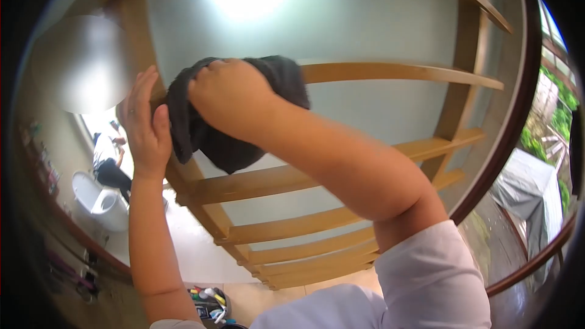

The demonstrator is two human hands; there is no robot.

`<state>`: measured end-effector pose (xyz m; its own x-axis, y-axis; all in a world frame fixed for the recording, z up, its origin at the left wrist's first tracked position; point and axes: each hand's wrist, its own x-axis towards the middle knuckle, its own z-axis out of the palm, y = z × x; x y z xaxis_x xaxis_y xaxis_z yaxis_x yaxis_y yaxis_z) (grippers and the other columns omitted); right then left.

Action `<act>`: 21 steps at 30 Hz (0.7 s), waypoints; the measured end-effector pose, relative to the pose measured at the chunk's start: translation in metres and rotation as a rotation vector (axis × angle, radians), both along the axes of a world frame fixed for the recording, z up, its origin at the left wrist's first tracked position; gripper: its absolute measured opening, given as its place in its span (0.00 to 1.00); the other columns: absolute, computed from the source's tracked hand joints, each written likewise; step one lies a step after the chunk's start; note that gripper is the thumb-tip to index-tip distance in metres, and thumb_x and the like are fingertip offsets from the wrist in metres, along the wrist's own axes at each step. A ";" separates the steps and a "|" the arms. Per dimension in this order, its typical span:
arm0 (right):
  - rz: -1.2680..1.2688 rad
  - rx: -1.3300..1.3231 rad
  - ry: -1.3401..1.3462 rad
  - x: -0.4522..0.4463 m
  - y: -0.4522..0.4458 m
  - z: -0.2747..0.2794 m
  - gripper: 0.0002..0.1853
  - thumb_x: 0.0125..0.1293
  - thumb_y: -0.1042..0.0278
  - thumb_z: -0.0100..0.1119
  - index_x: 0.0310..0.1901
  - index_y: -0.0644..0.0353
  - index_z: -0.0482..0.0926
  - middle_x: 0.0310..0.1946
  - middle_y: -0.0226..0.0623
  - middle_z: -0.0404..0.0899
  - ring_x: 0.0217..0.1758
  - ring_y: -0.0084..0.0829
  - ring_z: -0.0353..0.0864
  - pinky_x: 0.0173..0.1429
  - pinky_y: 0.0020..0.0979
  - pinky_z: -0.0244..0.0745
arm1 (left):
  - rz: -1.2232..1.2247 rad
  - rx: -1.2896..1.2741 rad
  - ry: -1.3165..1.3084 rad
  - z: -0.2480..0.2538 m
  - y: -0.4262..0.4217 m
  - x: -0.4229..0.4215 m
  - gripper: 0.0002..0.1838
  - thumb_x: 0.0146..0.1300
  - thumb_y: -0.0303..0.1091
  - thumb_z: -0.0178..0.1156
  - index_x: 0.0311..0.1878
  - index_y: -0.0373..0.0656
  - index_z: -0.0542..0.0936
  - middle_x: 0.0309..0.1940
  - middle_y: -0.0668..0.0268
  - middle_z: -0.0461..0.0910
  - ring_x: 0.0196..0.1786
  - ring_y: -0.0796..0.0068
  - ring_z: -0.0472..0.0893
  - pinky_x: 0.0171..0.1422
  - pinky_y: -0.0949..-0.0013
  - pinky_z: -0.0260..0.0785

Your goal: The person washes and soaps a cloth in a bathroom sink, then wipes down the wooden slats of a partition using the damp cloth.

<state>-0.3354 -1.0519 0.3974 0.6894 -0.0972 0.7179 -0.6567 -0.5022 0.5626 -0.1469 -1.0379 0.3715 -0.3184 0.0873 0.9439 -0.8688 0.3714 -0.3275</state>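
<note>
A dark grey cloth (234,149) is bunched under my right hand (231,94), whose fingers are curled into it. The cloth drapes over the left end of a wooden crossbar (378,72), where it joins the upright of a ladder-like wooden shelf frame (268,184). My left hand (148,131) rests against the outer side of that upright (139,30), left of the cloth. Its fingers are stretched upward with the thumb apart. The cloth hides the joint and part of the right fingertips.
Several lower slats (298,228) run down toward the tiled floor. A caddy of bottles and tools (210,304) stands on the floor below. At left are a toilet (100,201) and another person (109,158). A window (548,116) at right shows plants and a grey cover.
</note>
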 end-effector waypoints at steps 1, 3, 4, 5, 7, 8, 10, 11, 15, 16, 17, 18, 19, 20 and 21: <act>0.008 0.020 -0.039 -0.029 0.000 -0.001 0.07 0.53 0.69 0.52 0.22 0.57 0.78 0.27 0.34 0.79 0.35 0.32 0.79 0.39 0.32 0.73 | 0.039 -0.003 -0.023 0.000 -0.001 -0.006 0.24 0.70 0.49 0.40 0.57 0.41 0.70 0.56 0.62 0.73 0.60 0.57 0.69 0.65 0.58 0.53; -0.164 0.133 -0.067 -0.094 0.009 0.002 0.07 0.51 0.70 0.52 0.20 0.59 0.77 0.25 0.37 0.77 0.35 0.36 0.78 0.40 0.34 0.73 | 0.091 -0.013 -0.056 0.004 -0.001 -0.022 0.22 0.69 0.47 0.42 0.56 0.42 0.71 0.54 0.63 0.74 0.58 0.60 0.70 0.64 0.58 0.54; -0.145 0.035 -0.122 -0.130 0.007 0.000 0.09 0.52 0.71 0.52 0.18 0.59 0.78 0.24 0.40 0.79 0.34 0.39 0.80 0.39 0.36 0.75 | 0.108 -0.019 -0.054 0.005 -0.002 -0.030 0.21 0.69 0.47 0.42 0.55 0.42 0.72 0.52 0.63 0.75 0.57 0.61 0.71 0.63 0.58 0.54; -0.336 0.080 -0.091 -0.165 0.009 0.001 0.07 0.51 0.72 0.52 0.20 0.60 0.77 0.25 0.40 0.78 0.35 0.39 0.79 0.41 0.36 0.74 | 0.140 -0.022 -0.034 0.003 -0.005 -0.033 0.20 0.69 0.46 0.43 0.53 0.43 0.74 0.50 0.64 0.76 0.55 0.62 0.72 0.62 0.59 0.55; -0.422 -0.002 -0.161 -0.245 -0.001 -0.005 0.03 0.49 0.73 0.52 0.24 0.61 0.75 0.28 0.41 0.76 0.39 0.39 0.76 0.47 0.35 0.71 | 0.203 -0.027 -0.009 -0.001 -0.010 -0.031 0.18 0.69 0.45 0.43 0.49 0.44 0.76 0.46 0.64 0.77 0.52 0.62 0.73 0.61 0.60 0.56; -0.338 -0.083 -0.173 -0.290 -0.011 -0.009 0.05 0.48 0.74 0.53 0.28 0.61 0.75 0.30 0.41 0.76 0.40 0.41 0.75 0.48 0.36 0.69 | 0.181 -0.018 0.010 -0.003 -0.011 -0.032 0.17 0.69 0.45 0.43 0.47 0.44 0.76 0.44 0.64 0.77 0.51 0.62 0.74 0.60 0.60 0.57; -0.286 -0.191 -0.210 -0.347 0.002 -0.008 0.10 0.49 0.71 0.55 0.36 0.57 0.76 0.31 0.35 0.76 0.39 0.37 0.76 0.51 0.37 0.65 | 0.139 -0.003 0.057 -0.007 -0.011 -0.032 0.17 0.70 0.44 0.43 0.43 0.44 0.77 0.40 0.64 0.78 0.48 0.62 0.75 0.58 0.60 0.58; -0.356 -0.202 -0.226 -0.370 0.003 -0.009 0.10 0.50 0.69 0.55 0.37 0.55 0.76 0.32 0.33 0.76 0.40 0.35 0.76 0.53 0.36 0.62 | 0.118 -0.010 0.074 -0.006 -0.010 -0.034 0.16 0.70 0.42 0.42 0.41 0.44 0.77 0.38 0.65 0.78 0.46 0.62 0.75 0.56 0.62 0.59; -0.518 -0.217 -0.235 -0.421 0.002 -0.011 0.12 0.52 0.64 0.56 0.40 0.50 0.77 0.37 0.27 0.77 0.45 0.30 0.75 0.60 0.34 0.53 | 0.134 -0.003 0.095 -0.007 -0.012 -0.032 0.15 0.70 0.40 0.42 0.41 0.44 0.78 0.38 0.64 0.78 0.45 0.63 0.75 0.55 0.63 0.60; -0.532 -0.270 -0.251 -0.429 -0.001 -0.012 0.13 0.52 0.63 0.56 0.41 0.50 0.77 0.38 0.27 0.77 0.46 0.29 0.74 0.61 0.35 0.52 | 0.152 -0.021 0.092 -0.007 -0.013 -0.031 0.15 0.70 0.39 0.42 0.40 0.44 0.78 0.38 0.64 0.78 0.44 0.63 0.75 0.55 0.63 0.60; -0.550 -0.324 -0.266 -0.436 -0.003 -0.016 0.13 0.52 0.63 0.56 0.42 0.49 0.77 0.40 0.26 0.77 0.47 0.28 0.74 0.62 0.36 0.50 | 0.165 -0.040 0.090 -0.008 -0.012 -0.031 0.15 0.70 0.39 0.42 0.40 0.44 0.78 0.37 0.65 0.78 0.44 0.63 0.75 0.55 0.62 0.60; -0.571 -0.379 -0.280 -0.442 -0.006 -0.019 0.14 0.52 0.62 0.56 0.43 0.49 0.77 0.42 0.26 0.77 0.49 0.27 0.74 0.63 0.37 0.49 | 0.174 -0.058 0.088 -0.008 -0.014 -0.031 0.15 0.70 0.39 0.42 0.40 0.44 0.78 0.37 0.65 0.78 0.44 0.63 0.75 0.54 0.62 0.60; -0.544 -0.404 -0.299 -0.445 -0.010 -0.021 0.16 0.51 0.62 0.57 0.44 0.51 0.77 0.44 0.27 0.77 0.51 0.28 0.73 0.63 0.41 0.50 | 0.169 -0.067 0.085 -0.008 -0.015 -0.030 0.14 0.69 0.37 0.43 0.40 0.43 0.78 0.37 0.65 0.78 0.44 0.63 0.75 0.54 0.62 0.60; -0.513 -0.418 -0.298 -0.450 -0.014 -0.020 0.16 0.51 0.63 0.57 0.44 0.52 0.76 0.44 0.29 0.77 0.51 0.29 0.73 0.63 0.41 0.50 | 0.168 -0.066 0.094 -0.007 -0.016 -0.029 0.14 0.69 0.37 0.43 0.40 0.43 0.78 0.37 0.65 0.78 0.44 0.63 0.75 0.54 0.63 0.60; -0.491 -0.420 -0.301 -0.455 -0.016 -0.021 0.16 0.51 0.63 0.56 0.44 0.53 0.76 0.43 0.30 0.77 0.51 0.30 0.73 0.62 0.41 0.51 | 0.161 -0.054 0.095 -0.007 -0.016 -0.029 0.14 0.69 0.37 0.43 0.40 0.43 0.78 0.37 0.65 0.78 0.44 0.62 0.75 0.54 0.63 0.60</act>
